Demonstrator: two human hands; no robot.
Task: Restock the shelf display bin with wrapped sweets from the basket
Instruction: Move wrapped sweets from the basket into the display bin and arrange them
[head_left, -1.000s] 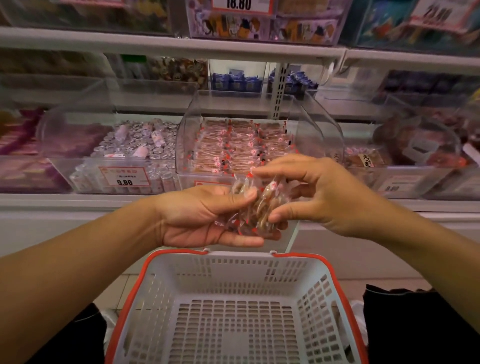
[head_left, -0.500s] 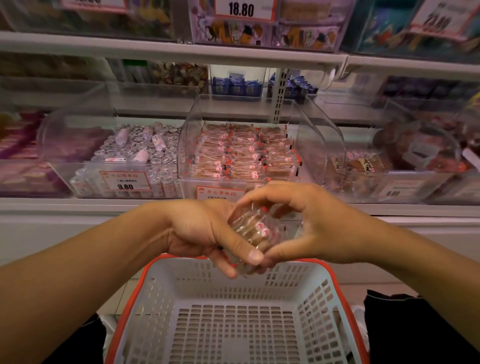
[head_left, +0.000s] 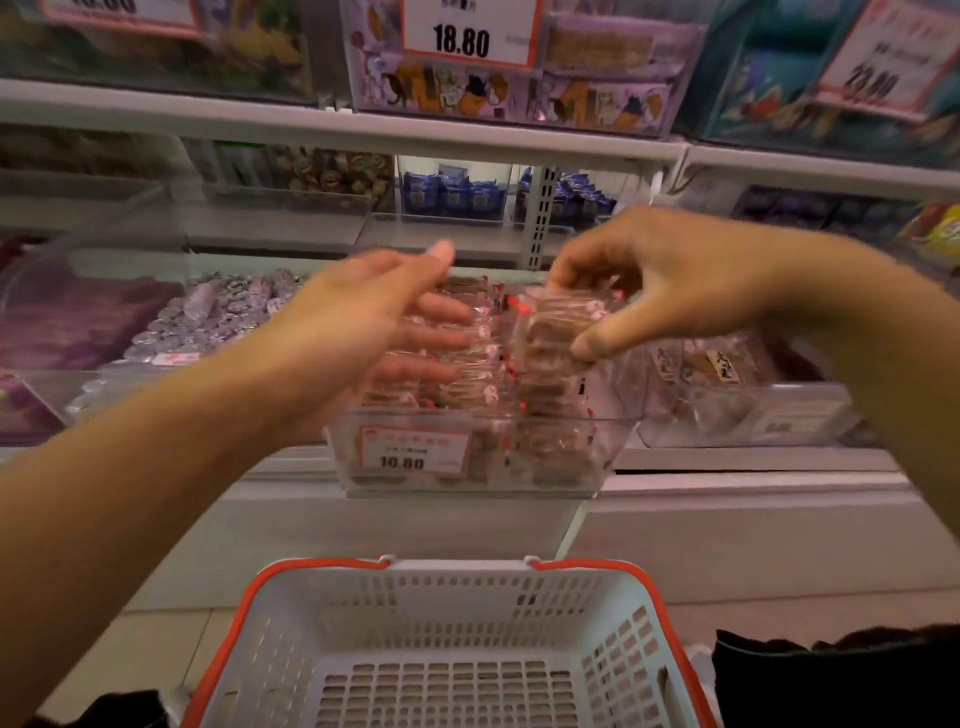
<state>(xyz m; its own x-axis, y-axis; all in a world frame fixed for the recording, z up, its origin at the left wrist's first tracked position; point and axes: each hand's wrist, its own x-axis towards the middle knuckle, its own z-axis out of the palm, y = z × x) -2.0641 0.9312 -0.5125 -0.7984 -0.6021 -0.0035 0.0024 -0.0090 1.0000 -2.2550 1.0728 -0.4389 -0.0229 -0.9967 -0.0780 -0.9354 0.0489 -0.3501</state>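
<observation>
On the white shop shelf (head_left: 727, 460), the right hand (head_left: 670, 280) pinches a stack of clear-wrapped brown sweets (head_left: 550, 332) above the clear plastic display bin (head_left: 613, 441), left hand (head_left: 363, 317) spread; next, lower and release them.

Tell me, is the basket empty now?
Empty, as far as it shows: the basket has only bare slotted floor. The right hand holds sweets above the bin.

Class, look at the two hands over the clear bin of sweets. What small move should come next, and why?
Probably lower the right hand and set its stack of wrapped sweets into the clear bin. The stack is pinched just above the rows of sweets, the left hand is open beside it and holds nothing, and the basket below looks empty.
</observation>
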